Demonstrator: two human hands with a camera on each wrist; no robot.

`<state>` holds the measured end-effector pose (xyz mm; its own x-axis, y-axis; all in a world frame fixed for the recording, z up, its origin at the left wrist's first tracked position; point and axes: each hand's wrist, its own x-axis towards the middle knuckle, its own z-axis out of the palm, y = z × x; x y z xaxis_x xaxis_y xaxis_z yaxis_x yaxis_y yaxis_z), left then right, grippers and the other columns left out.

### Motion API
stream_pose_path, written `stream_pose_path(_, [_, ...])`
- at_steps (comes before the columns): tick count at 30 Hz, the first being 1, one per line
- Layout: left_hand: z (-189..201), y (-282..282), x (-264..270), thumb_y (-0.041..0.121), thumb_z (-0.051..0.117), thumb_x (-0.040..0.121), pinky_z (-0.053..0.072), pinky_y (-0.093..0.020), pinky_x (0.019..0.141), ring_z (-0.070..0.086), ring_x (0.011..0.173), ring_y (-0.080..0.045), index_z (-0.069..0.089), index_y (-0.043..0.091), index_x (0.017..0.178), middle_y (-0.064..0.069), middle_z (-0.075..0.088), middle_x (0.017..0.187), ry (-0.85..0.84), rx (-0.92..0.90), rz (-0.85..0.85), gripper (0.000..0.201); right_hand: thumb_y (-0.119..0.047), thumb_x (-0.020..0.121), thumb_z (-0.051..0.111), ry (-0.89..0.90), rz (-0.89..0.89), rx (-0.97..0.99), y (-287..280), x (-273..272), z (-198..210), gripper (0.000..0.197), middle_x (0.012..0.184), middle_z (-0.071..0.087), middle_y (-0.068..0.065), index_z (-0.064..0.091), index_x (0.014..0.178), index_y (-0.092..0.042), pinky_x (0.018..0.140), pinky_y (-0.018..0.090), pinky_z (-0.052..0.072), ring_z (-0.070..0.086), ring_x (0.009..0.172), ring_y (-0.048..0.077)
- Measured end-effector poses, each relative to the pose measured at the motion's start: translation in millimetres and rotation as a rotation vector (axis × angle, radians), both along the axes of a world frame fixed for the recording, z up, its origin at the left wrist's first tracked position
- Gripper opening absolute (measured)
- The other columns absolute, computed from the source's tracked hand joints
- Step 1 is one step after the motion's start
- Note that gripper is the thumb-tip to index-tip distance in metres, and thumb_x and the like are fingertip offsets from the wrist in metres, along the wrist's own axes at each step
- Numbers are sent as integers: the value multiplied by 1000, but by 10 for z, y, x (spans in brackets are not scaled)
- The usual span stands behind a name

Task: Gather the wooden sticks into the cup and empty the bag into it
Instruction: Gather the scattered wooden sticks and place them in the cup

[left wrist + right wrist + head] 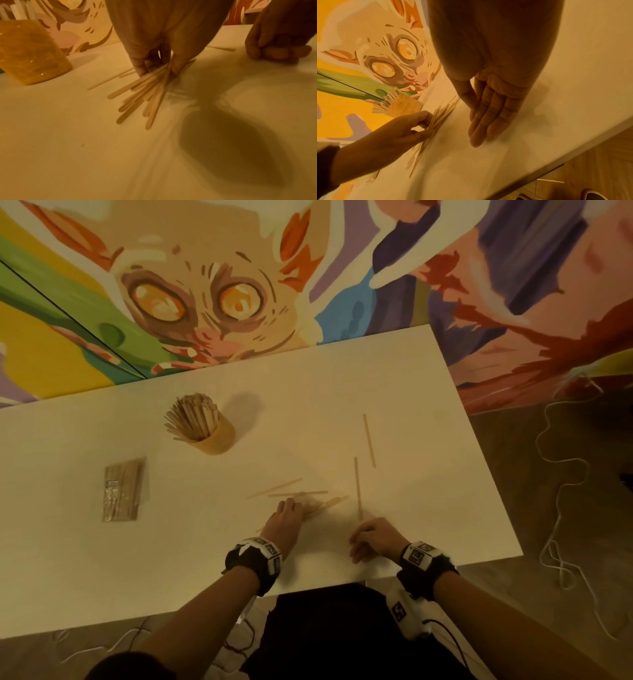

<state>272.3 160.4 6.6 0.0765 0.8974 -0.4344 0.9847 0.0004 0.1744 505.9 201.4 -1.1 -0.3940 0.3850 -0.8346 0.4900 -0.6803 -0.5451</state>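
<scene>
Wooden sticks in sealed bag (120, 490) flat near left edge of table (428, 412) | cup (213, 433) of sticks toward far edge | left hand (285, 521) pinching fanned stick bundle (145, 92) near front edge | 2 loose sticks (369, 440) right | right hand (373, 539) flat, fingers straight, holding nothing

Both forearms reach forward, each wrist banded in black; the left hand (286, 518) pinches between thumb and fingers (140, 67), while the right hand (375, 537) lies low with fingers (488, 117) straight and together
</scene>
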Motion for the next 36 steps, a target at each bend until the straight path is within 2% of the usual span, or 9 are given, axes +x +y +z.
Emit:
stream_pose_path(2, [-2,-87,-69,-5,49,80,50,-32,40,58,60,-28,60,3,78,-13,59,75,8,97,-42,14,0,95,45,2,-6,-3,-6,0,-26,23,70,73,16,66,88,4,62,34,57,71,58,25])
stream_pose_path(4, [-67,-190,-94,12,24,101,50,-33,43,57,62,-26,58,8,84,-9,58,78,-39,145,-41,38,-1,96,45,0,-4,-1,-7,-4,-31,25,72,73,17,67,86,3,64,35,58,71,59,26])
stream_pose_path(8, [-14,-378,-112,9,48,88,50,-31,52,59,67,-23,48,16,95,-3,58,85,-124,155,-15,10,-1,96,44,-3,-5,9,-12,-22,-16,26,73,72,18,67,83,3,63,35,58,71,59,26])
stream_pose_path(11, [-58,-397,-154,-9,68,69,54,-29,63,61,80,-23,48,14,114,-7,62,100,-214,65,16,54,-1,96,46,-10,19,20,2,-33,26,25,71,72,16,67,82,2,61,33,57,70,57,24])
stream_pose_path(16, [-73,-378,-226,-11,52,80,52,-38,74,56,92,-30,46,13,115,-10,55,109,-250,31,4,42,-3,94,51,-10,24,43,62,-81,123,19,71,72,16,67,85,2,60,31,56,70,57,23])
stream_pose_path(20, [206,-345,-51,14,35,101,40,-30,75,48,85,-21,40,20,110,-6,52,107,-365,-73,0,12,-22,101,48,-29,-180,105,150,-191,200,25,69,70,16,59,105,0,49,25,49,67,52,24])
stream_pose_path(24, [234,-373,99,24,30,101,48,-43,81,56,93,-27,40,19,122,-5,52,118,-386,-137,-77,23,-43,102,41,27,-168,108,223,-345,411,49,84,71,23,62,107,1,50,28,48,69,59,30])
stream_pose_path(30, [395,-335,200,20,36,101,40,-36,65,58,83,-32,39,17,120,-10,58,109,-288,-50,-97,19,-24,98,47,27,34,174,202,-494,608,38,83,74,23,69,95,7,51,27,49,71,68,36])
stream_pose_path(36, [526,-315,271,42,30,103,36,-36,62,59,76,-32,45,19,120,-13,66,91,-397,-118,68,32,-14,93,59,141,66,189,189,-468,691,21,78,73,24,68,79,-1,51,26,51,70,64,30])
